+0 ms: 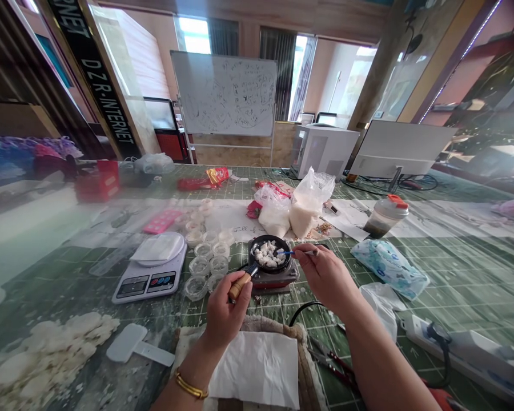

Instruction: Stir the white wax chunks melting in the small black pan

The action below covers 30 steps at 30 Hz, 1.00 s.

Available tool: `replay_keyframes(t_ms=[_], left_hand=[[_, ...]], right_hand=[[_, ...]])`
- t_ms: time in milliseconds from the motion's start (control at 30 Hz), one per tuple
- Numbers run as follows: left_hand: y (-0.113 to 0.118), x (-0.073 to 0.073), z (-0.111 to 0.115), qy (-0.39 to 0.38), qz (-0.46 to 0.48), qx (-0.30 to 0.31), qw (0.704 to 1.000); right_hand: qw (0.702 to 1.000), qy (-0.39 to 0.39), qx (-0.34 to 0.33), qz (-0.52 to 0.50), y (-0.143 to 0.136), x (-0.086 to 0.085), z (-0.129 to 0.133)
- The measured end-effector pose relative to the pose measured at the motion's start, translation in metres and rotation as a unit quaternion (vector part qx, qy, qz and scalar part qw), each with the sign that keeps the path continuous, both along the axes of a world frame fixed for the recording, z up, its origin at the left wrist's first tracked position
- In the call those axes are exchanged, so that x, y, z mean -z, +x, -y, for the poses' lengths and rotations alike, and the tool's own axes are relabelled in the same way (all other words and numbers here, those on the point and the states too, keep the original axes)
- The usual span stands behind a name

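A small black pan [252,242] holding white chunks [269,254] rests on a small hot plate [274,281] near the middle of the table. My left hand [225,311] is closed around the pan's wooden handle [240,285], in front and to the left of the pan. From the right, my right hand [321,274] pinches a thin blue stick [286,252], whose far end is among the chunks. Several clear round cups [199,265] stand just left of the pan. In front of me, white paper [259,365] lies on a folded cloth [310,377].
At left are a scale [149,274], a white scraper [139,345] and a heap of white pieces [47,354]. Bags of white material [306,211] stand behind the pan. On the right are a shaker bottle [385,217], wipes [389,268], pliers [334,362] and a power strip [466,354].
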<state>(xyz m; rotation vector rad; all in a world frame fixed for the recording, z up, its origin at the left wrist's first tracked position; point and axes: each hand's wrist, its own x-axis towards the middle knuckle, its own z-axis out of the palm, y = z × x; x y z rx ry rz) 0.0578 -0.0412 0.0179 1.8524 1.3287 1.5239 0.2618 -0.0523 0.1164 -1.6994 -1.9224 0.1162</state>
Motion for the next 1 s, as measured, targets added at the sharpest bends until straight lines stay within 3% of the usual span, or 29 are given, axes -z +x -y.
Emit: replay_keyframes(t_ms=[133, 300, 467, 1000], left_hand=[[-0.001, 0.001, 0.0, 0.009, -0.005, 0.002, 1.0], [-0.002, 0.0, 0.0, 0.002, -0.013, -0.002, 1.0], [-0.002, 0.0, -0.001, -0.003, -0.013, 0.0, 1.0], [-0.001, 0.001, -0.001, -0.01, 0.001, 0.0, 1.0]], right_hand=[[1.0, 0.021, 0.003, -0.016, -0.004, 0.005, -0.006], [1.0, -0.025, -0.011, 0.01, -0.008, 0.011, -0.014], [1.0, 0.003, 0.016, 0.002, -0.006, 0.011, -0.013], [0.999, -0.008, -0.031, -0.016, -0.012, 0.012, -0.011]])
